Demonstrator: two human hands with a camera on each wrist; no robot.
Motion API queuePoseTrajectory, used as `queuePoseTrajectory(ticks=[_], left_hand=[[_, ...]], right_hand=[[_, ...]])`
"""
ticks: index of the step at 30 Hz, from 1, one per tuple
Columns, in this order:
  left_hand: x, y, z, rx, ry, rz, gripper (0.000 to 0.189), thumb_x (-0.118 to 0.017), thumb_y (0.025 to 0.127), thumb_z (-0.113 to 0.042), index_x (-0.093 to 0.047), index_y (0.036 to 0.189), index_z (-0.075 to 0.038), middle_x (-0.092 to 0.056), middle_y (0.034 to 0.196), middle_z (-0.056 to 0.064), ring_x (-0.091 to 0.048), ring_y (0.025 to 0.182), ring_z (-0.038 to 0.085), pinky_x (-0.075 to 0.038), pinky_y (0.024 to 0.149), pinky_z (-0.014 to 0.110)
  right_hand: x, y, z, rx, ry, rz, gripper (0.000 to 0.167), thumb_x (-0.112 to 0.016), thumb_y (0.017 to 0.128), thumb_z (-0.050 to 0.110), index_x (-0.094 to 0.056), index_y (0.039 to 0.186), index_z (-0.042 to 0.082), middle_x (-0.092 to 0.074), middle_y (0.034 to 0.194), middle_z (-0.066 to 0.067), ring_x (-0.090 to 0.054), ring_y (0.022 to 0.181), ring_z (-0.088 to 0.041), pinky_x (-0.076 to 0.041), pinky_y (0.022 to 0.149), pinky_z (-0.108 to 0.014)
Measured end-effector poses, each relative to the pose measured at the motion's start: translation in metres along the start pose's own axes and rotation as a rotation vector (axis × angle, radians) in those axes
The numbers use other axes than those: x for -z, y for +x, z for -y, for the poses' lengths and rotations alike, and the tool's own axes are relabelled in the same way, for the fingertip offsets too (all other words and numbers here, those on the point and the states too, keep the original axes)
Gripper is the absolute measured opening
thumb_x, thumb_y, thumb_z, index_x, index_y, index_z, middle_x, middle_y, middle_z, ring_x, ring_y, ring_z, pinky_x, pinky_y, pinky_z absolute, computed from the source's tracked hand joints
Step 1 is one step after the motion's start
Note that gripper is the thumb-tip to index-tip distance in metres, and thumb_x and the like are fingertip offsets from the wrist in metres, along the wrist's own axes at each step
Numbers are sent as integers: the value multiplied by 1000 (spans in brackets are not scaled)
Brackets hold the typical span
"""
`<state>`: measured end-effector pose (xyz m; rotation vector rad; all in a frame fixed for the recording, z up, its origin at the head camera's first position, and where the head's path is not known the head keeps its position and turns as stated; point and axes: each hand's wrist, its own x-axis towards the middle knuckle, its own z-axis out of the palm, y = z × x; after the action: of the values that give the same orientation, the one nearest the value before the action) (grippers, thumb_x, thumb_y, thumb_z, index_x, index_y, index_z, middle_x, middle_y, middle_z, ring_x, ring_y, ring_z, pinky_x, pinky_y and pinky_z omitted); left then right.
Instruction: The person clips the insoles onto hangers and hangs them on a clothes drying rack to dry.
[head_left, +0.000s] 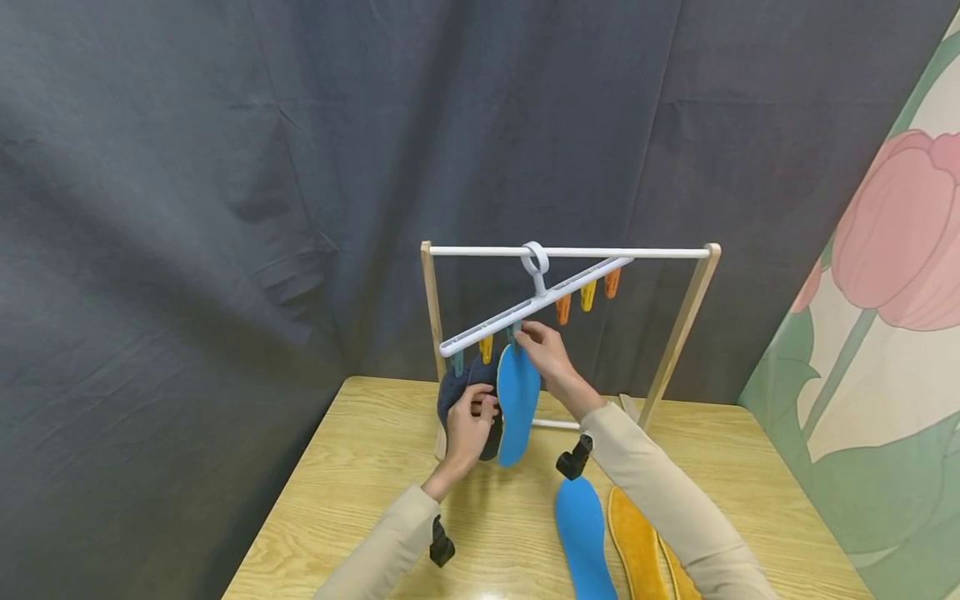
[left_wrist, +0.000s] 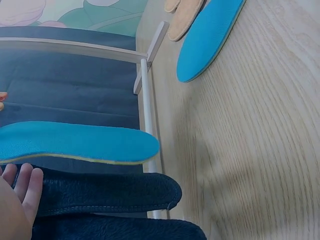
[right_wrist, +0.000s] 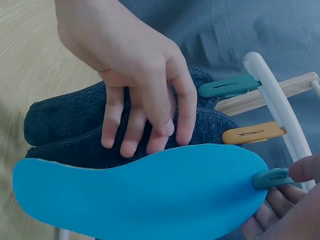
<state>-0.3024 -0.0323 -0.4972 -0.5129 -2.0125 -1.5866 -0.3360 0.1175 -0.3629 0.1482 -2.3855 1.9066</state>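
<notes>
A blue insole (head_left: 518,404) hangs below the white clip hanger (head_left: 536,307), its top edge at a teal clothespin (right_wrist: 272,177). My right hand (head_left: 546,354) pinches that clothespin between thumb and fingers; the fingers are partly behind it. My left hand (head_left: 468,429) is beside the blue insole, its loosely bent fingers resting on the dark fuzzy insoles (right_wrist: 67,120). Those two hang from another teal clothespin (head_left: 457,362) and a yellow clothespin (head_left: 487,348). In the left wrist view the blue insole (left_wrist: 80,141) hangs apart from the fingertips (left_wrist: 34,185).
The hanger's ring hooks over the white bar (head_left: 622,252) of a wooden rack (head_left: 686,325), and the hanger tilts. Orange clothespins (head_left: 563,309) and a yellow one (head_left: 588,295) dangle at its right. Another blue insole (head_left: 581,533) and tan-orange insoles (head_left: 636,542) lie on the table (head_left: 300,500).
</notes>
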Motion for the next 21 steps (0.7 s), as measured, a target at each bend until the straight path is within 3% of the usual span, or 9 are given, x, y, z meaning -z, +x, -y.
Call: queuePoseTrajectory(ticks=[10, 16, 21], left_hand=[[1, 3, -2, -8, -4, -83, 14, -56, 99, 0, -66, 109, 1, -68, 87, 12, -68, 68, 26, -57, 57, 25], [-1, 0, -3, 13, -25, -65, 14, -56, 100, -3, -66, 110, -1, -67, 89, 12, -68, 70, 26, -57, 59, 25], [-3, 0, -7, 7, -49, -56, 16, -55, 101, -1, -64, 113, 5, -66, 91, 18, -68, 72, 32, -57, 61, 27]], right_hand=[[3, -4, -11, -6, 5, -8, 37, -52, 104, 14, -54, 136, -3, -54, 134, -22, -49, 125, -36, -39, 105, -50], [6, -7, -16, -18, 11, -17, 35, -52, 103, 13, -56, 134, -2, -53, 134, -22, -49, 126, -36, -39, 105, -49], [9, -9, -24, -36, 8, -11, 35, -51, 104, 13, -55, 136, -2, -50, 138, -22, -46, 129, -37, -39, 107, -47]])
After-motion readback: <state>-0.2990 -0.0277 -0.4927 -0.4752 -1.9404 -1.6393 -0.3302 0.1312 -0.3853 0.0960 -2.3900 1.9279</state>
